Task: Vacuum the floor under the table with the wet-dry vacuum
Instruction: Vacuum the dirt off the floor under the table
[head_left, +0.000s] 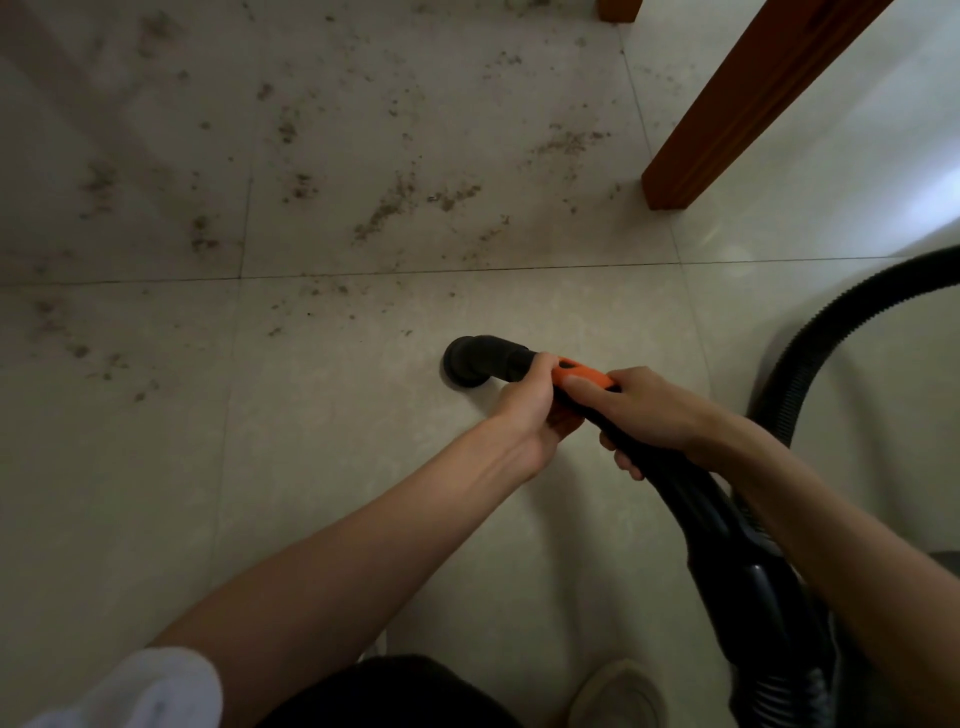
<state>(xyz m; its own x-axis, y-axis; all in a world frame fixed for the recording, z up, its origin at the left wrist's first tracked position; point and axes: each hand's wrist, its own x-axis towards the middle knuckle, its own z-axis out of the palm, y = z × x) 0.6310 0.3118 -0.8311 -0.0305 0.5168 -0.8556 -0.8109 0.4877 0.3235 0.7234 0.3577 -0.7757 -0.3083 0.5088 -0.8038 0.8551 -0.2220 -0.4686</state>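
Both hands on the wand. My left hand wraps the black tube just ahead of the orange collar, fingers curled under it; my right hand grips the tube just behind that collar, thumb lying along the orange part. Two firm grasps, nothing loose. The vacuum nozzle, a round black mouth on a short elbow, sits at or just above the pale floor tile; I cannot tell whether it is in contact. Behind my right hand the tube runs back to a thicker handle section, and the ribbed black hose loops off to the right. The tile under and near me looks mostly clean. The dirt, brown crumbly scatter, lies ahead across the grout line, spread over the farther tiles and toward the wooden table leg at upper right. My judgement: the job is early, most debris untouched. To do this pass well I would keep the mouth low and flat to the tile, push forward in slow overlapping strokes, steer with the front hand, work up beside the leg, and mind the hose does not snag on it.
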